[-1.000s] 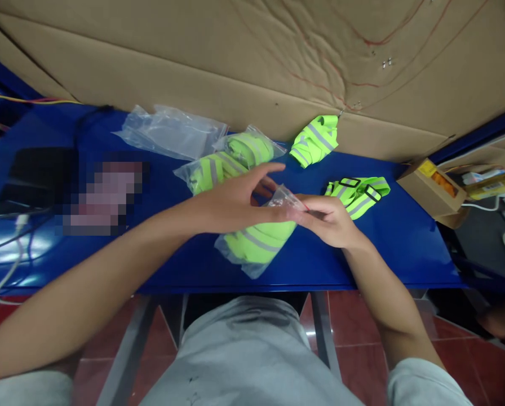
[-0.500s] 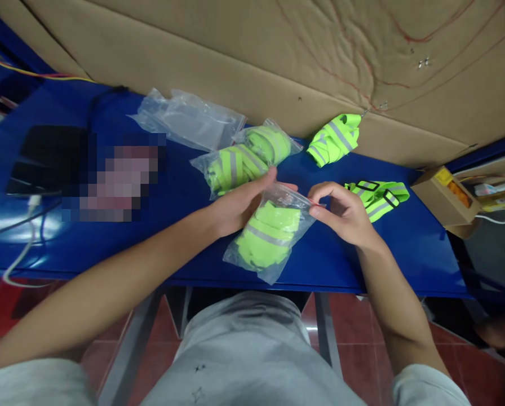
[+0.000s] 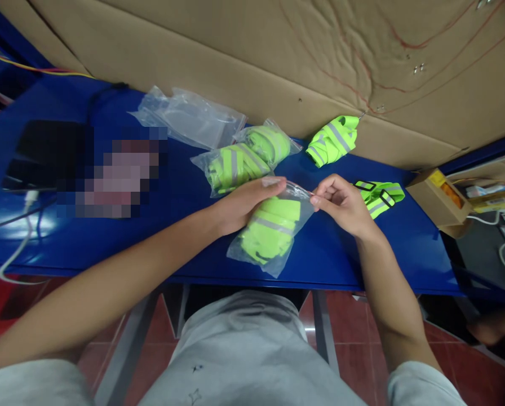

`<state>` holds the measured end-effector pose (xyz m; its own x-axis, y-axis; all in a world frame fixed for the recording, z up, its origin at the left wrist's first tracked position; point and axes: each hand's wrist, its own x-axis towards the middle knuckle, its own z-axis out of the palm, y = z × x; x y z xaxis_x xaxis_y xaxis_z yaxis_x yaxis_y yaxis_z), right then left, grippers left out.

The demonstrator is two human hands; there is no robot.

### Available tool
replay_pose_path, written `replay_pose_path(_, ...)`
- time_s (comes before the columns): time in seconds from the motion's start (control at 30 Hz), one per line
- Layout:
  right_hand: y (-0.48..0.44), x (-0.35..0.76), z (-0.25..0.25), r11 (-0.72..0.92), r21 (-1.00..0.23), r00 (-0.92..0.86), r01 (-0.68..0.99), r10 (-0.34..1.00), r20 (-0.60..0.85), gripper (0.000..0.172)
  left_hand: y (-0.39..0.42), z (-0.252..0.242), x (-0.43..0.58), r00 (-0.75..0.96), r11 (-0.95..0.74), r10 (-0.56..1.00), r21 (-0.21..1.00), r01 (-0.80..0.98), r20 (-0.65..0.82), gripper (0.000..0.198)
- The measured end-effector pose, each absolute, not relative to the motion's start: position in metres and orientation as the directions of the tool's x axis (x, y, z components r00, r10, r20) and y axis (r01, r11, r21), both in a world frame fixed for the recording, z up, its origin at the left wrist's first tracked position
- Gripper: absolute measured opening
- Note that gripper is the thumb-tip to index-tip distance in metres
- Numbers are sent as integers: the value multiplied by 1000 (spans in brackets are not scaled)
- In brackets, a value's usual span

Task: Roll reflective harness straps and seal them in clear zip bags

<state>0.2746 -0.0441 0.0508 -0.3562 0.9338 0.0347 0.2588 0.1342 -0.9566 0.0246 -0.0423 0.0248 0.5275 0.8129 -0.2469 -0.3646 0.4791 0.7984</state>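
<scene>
Between my hands a clear zip bag (image 3: 273,268) hangs over the front of the blue table, with a folded neon-yellow reflective strap (image 3: 271,228) inside. My left hand (image 3: 246,203) grips the bag's upper left corner, thumb on top. The red-edged top corner on the right is pinched by the thumb and fingers of my right hand (image 3: 341,203). Just beyond my left hand lie two filled bags: a nearer bag of straps (image 3: 235,166) and a farther bag of straps (image 3: 269,144). Past my right hand is a loose strap with black buckles (image 3: 381,197).
A bundled yellow strap (image 3: 332,141) lies against the cardboard-covered back wall (image 3: 235,51). Flat clear bags (image 3: 193,118) are at the back left. A small cardboard box (image 3: 438,203) stands at the right. On the left are a black device (image 3: 45,155), cables and a blurred item.
My left thumb has slid right along the bag's top edge, toward my right hand. My right hand has shifted slightly left, still pinching the corner.
</scene>
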Motion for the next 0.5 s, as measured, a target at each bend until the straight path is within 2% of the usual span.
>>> replay_pose_path(0.1,-43,277,54,119,-970,-325,212,945,45,47,-42,21,24,622,580,721,758,-299,-306,48)
replay_pose_path(0.27,-45,280,59,35,-952,-361,305,929,-82,53,-43,22,22,468,457,842,815,-357,-267,45)
replay_pose_path(0.37,-45,282,59,11,-918,-380,397,912,-153,44,-43,28,21,449,441,853,828,-347,-266,46)
replay_pose_path(0.5,-44,284,57,21,-911,-403,411,901,-162,47,-42,29,23,414,441,865,825,-355,-284,43)
